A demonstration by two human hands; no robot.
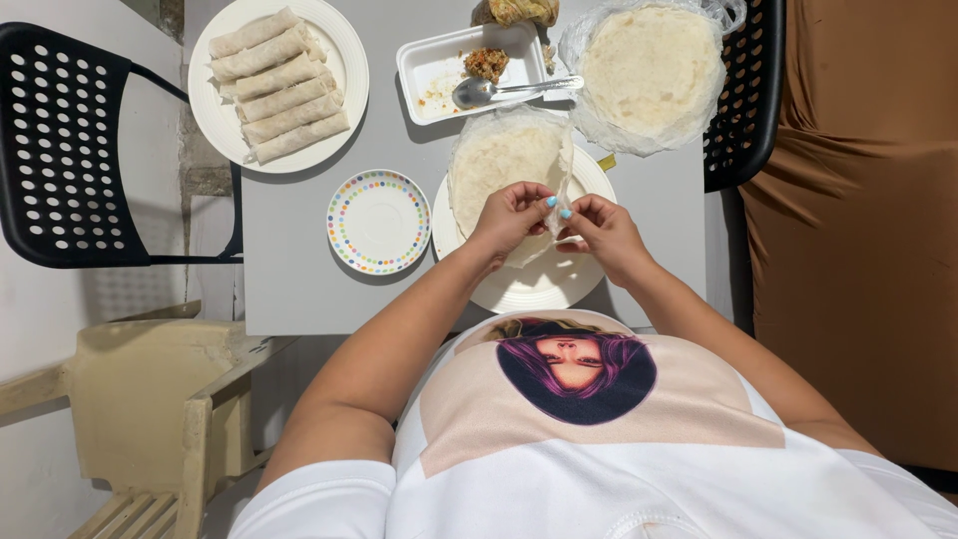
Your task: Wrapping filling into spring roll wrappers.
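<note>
hands (555, 222) pinching wrapper (504, 165), over plate (529, 289)

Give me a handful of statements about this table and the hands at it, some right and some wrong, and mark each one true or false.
1. Both hands pinch a thin wrapper over a white plate. True: the left hand and right hand hold the edge of the wrapper above the white plate.
2. The plate of finished rolls is bare. False: the plate of finished rolls carries several rolled wrappers.
3. A spoon lies on the white tray. True: the spoon rests on the white tray, beside a little filling.
4. The dotted saucer holds filling. False: the dotted saucer has nothing on it.
5. The stack of wrappers sits on a black chair. False: the stack of wrappers lies on the table.
</note>
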